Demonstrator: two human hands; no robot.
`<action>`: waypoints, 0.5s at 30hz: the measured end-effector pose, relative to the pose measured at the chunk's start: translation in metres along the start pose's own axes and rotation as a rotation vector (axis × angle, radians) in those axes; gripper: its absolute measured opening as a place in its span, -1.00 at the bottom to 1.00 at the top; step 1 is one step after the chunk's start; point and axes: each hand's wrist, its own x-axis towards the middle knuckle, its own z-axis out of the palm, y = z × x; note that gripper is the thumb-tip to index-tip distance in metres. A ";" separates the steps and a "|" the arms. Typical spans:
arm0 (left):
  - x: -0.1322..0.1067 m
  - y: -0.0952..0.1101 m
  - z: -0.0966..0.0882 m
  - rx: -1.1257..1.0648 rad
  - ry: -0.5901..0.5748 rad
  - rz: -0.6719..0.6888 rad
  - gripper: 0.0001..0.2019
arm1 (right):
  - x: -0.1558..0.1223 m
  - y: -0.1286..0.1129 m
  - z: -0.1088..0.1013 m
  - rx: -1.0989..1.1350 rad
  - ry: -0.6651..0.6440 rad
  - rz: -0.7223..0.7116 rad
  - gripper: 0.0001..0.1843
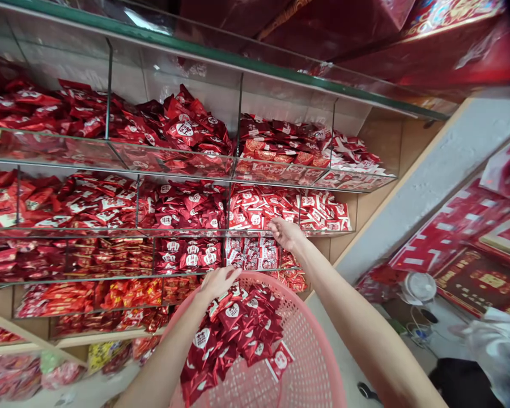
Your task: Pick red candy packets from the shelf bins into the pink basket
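Note:
A pink plastic basket [318,334] with perforated walls holds a heap of dark red foil packets [255,323] with white labels. One red-and-white packet [280,360] lies on top at the heap's lower right. My left hand [220,281] is on the far rim of the basket, fingers curled over it, their tips partly hidden. Up at the shelf, my right hand [285,233] has its fingers drawn together at the front edge of a compartment of small red-and-white packets [259,204]. Whether a packet is between those fingers cannot be made out.
Tiered glass shelves [174,231] with clear dividers hold many red packets. A thick glass shelf edge [238,54] runs above, with red boxes on it. At right are a pale wall [408,192], red goods and a white round object [420,287]. Bagged goods [106,356] sit low at left.

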 end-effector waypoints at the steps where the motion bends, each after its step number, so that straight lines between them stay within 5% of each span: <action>1: 0.000 0.001 0.000 -0.001 -0.002 -0.001 -0.38 | 0.000 0.001 0.000 0.018 -0.002 -0.006 -0.78; 10: -0.001 0.006 -0.004 0.019 -0.018 -0.032 -0.39 | -0.013 0.007 -0.036 0.012 -0.073 -0.112 -0.87; 15: -0.003 0.008 -0.006 0.016 -0.024 -0.041 -0.41 | -0.007 0.010 -0.036 0.152 -0.040 -0.119 -0.85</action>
